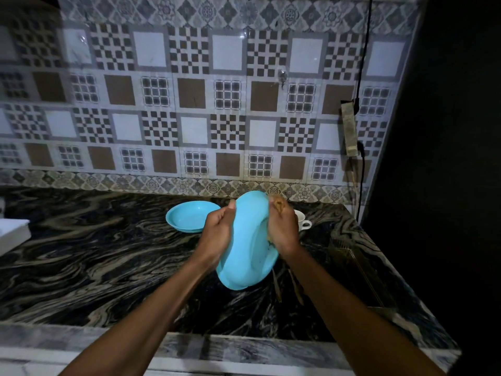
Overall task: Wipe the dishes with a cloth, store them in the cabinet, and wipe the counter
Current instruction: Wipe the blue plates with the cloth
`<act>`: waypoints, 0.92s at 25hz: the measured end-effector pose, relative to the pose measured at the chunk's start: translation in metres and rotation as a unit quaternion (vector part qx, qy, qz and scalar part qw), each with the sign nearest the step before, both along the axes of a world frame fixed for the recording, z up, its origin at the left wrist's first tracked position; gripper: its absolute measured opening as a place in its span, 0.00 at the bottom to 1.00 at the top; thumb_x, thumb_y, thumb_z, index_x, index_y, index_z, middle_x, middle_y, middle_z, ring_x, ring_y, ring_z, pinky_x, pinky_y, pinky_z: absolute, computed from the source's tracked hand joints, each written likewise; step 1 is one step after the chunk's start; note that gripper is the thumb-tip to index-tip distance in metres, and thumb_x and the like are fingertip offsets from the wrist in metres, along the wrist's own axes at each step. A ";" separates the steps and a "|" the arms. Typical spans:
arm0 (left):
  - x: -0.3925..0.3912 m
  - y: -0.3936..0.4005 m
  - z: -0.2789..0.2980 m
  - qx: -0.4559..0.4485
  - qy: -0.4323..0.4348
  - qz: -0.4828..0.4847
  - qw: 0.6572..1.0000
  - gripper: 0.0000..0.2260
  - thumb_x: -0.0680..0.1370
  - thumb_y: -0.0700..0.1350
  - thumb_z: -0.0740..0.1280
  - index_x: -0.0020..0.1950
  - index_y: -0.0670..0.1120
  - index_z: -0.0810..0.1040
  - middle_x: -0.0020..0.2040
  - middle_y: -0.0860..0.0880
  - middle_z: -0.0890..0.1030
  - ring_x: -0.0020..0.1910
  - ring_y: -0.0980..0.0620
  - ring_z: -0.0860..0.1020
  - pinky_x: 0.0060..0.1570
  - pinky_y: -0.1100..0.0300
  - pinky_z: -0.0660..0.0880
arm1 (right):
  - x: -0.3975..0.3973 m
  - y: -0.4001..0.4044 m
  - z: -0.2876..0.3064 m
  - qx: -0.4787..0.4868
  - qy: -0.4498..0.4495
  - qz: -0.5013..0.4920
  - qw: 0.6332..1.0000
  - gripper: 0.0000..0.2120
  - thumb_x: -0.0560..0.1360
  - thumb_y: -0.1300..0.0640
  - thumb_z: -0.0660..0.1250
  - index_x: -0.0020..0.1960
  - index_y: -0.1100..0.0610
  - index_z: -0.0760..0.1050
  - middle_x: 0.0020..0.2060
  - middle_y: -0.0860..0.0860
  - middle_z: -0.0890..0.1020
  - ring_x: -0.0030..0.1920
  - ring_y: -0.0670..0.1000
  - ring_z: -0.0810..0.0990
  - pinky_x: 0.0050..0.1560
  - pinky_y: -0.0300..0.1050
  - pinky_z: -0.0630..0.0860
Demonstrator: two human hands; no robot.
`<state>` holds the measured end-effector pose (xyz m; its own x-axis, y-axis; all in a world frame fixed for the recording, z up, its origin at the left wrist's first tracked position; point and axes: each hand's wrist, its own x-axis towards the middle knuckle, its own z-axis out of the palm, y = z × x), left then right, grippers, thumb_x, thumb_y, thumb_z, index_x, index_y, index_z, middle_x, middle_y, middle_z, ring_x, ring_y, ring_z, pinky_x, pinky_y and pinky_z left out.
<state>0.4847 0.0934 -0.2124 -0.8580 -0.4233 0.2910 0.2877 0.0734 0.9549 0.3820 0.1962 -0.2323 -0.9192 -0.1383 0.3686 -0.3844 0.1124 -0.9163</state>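
A light blue plate (245, 256) is held tilted on edge above the dark marble counter (95, 253). My left hand (218, 232) grips its left rim. My right hand (283, 229) holds a brownish cloth (278, 203) against the plate's right side; most of the cloth is hidden by the hand. A second blue plate (187, 217) lies flat on the counter behind my left hand. A white cup (303, 222) stands just past my right hand.
The patterned tile wall (189, 104) runs along the back of the counter. A power strip (349, 128) with a black cable hangs at the right. A white object (12, 234) sits at the far left edge. The counter's front edge runs below my forearms.
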 end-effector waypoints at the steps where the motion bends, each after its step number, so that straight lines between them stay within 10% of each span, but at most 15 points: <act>1: 0.001 -0.002 0.001 -0.004 -0.003 0.000 1.000 0.21 0.82 0.52 0.57 0.41 0.34 0.74 0.38 0.40 0.73 0.35 0.46 0.69 0.38 0.53 0.65 | 0.004 -0.001 0.004 0.011 0.016 -0.003 1.000 0.21 0.75 0.45 0.55 0.59 0.57 0.76 0.57 0.56 0.80 0.59 0.57 0.77 0.64 0.58 0.71; 7: -0.004 -0.008 0.008 0.065 -0.029 0.021 0.997 0.18 0.81 0.50 0.59 0.36 0.44 0.77 0.31 0.45 0.78 0.30 0.49 0.75 0.36 0.58 0.70 | 0.046 -0.006 0.013 0.242 0.355 0.028 0.903 0.19 0.79 0.56 0.57 0.69 0.55 0.71 0.71 0.50 0.70 0.73 0.51 0.62 0.76 0.49 0.51; 11: -0.001 -0.017 0.012 0.117 -0.017 0.006 0.993 0.16 0.82 0.49 0.58 0.40 0.44 0.79 0.31 0.51 0.83 0.29 0.53 0.80 0.33 0.61 0.77 | 0.006 0.009 0.024 0.078 0.134 -0.028 0.987 0.14 0.80 0.52 0.57 0.59 0.55 0.76 0.53 0.53 0.81 0.52 0.54 0.79 0.56 0.50 0.74; 15: -0.006 -0.023 0.011 0.156 -0.003 0.013 0.988 0.15 0.82 0.49 0.57 0.44 0.45 0.80 0.35 0.50 0.85 0.32 0.51 0.82 0.35 0.58 0.79 | -0.007 0.017 0.010 -0.030 -0.093 -0.063 0.993 0.10 0.79 0.49 0.58 0.44 0.52 0.73 0.30 0.51 0.73 0.29 0.54 0.73 0.31 0.46 0.76; 19: -0.018 -0.015 0.004 0.181 -0.029 0.029 0.983 0.15 0.82 0.50 0.58 0.44 0.45 0.79 0.38 0.49 0.84 0.37 0.48 0.81 0.44 0.53 0.77 | 0.000 0.018 0.005 0.138 0.082 -0.070 0.984 0.18 0.80 0.48 0.57 0.67 0.49 0.72 0.66 0.52 0.75 0.68 0.54 0.71 0.69 0.53 0.67; 23: -0.039 -0.010 0.016 0.257 -0.019 0.074 0.963 0.12 0.81 0.49 0.58 0.51 0.44 0.77 0.47 0.43 0.82 0.42 0.44 0.80 0.45 0.50 0.79 | 0.029 0.010 0.008 0.262 0.309 -0.008 0.914 0.25 0.80 0.47 0.52 0.72 0.58 0.67 0.74 0.53 0.64 0.76 0.52 0.59 0.76 0.49 0.52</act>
<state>0.4458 0.0835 -0.1961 -0.7832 -0.6214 -0.0205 0.2746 -0.3752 0.8853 0.4114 0.2067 -0.2246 -0.5602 -0.4335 0.7059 -0.8059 0.4825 -0.3432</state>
